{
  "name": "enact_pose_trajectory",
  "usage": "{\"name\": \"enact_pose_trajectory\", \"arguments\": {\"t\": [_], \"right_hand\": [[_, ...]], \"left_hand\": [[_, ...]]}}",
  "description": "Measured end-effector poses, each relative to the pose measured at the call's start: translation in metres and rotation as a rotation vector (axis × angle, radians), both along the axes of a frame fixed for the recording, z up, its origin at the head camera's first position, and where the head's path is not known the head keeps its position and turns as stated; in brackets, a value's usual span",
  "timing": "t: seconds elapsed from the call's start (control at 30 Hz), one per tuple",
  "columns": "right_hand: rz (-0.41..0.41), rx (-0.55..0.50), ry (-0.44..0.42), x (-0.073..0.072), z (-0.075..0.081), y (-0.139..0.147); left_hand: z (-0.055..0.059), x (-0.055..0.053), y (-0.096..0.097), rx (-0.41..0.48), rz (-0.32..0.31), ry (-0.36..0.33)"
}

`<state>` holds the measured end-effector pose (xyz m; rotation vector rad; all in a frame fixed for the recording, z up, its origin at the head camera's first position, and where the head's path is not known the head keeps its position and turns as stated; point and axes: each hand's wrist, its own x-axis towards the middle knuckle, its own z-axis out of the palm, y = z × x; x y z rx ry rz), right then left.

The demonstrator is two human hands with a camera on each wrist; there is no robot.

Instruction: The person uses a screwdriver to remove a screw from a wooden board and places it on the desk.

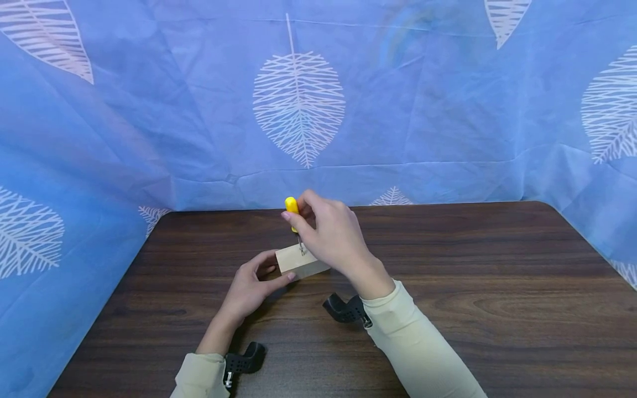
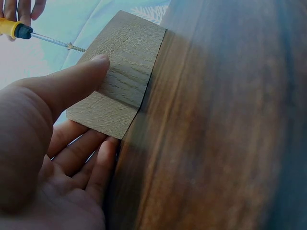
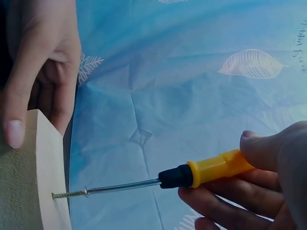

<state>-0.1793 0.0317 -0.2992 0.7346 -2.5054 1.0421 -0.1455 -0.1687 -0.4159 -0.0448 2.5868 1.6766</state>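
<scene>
A pale wooden block [image 1: 303, 268] lies on the table, and my left hand [image 1: 251, 287] grips its left end between thumb and fingers. From the block's top face a screw [image 3: 69, 194] stands partly out, its threads showing. My right hand [image 1: 335, 232] holds a screwdriver [image 3: 204, 173] by its yellow handle, thumb on one side and fingers on the other. The driver's metal shaft [image 3: 124, 186] meets the screw head in the right wrist view, roughly in line with it. In the left wrist view my thumb presses the block's near side.
The dark wood-grain table [image 1: 473, 265] spreads around the hands. A blue cloth [image 1: 209, 110] with white leaf prints hangs behind the table and along its sides. Black wrist mounts [image 1: 244, 359] stick out from both sleeves.
</scene>
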Motion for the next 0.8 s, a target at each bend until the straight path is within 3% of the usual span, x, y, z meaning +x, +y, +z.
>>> {"name": "enact_pose_trajectory", "arguments": {"t": [0.27,0.53,0.67,0.8], "right_hand": [[-0.004,-0.009,-0.077,-0.002,-0.0014,-0.0003],[-0.023,-0.077,-0.034,-0.0036,-0.0056,-0.0019],[0.003,-0.061,0.01,-0.0045,-0.0064,-0.0017],[0.045,-0.036,-0.013,-0.0038,-0.0053,-0.0013]], "left_hand": [[-0.0001,0.0014,0.0008,0.003,0.0,-0.002],[0.0004,0.0005,0.001,-0.003,-0.005,-0.001],[0.0002,0.0004,0.0005,-0.002,-0.003,-0.003],[0.0,0.0004,-0.0003,0.005,-0.005,-0.001]]}}
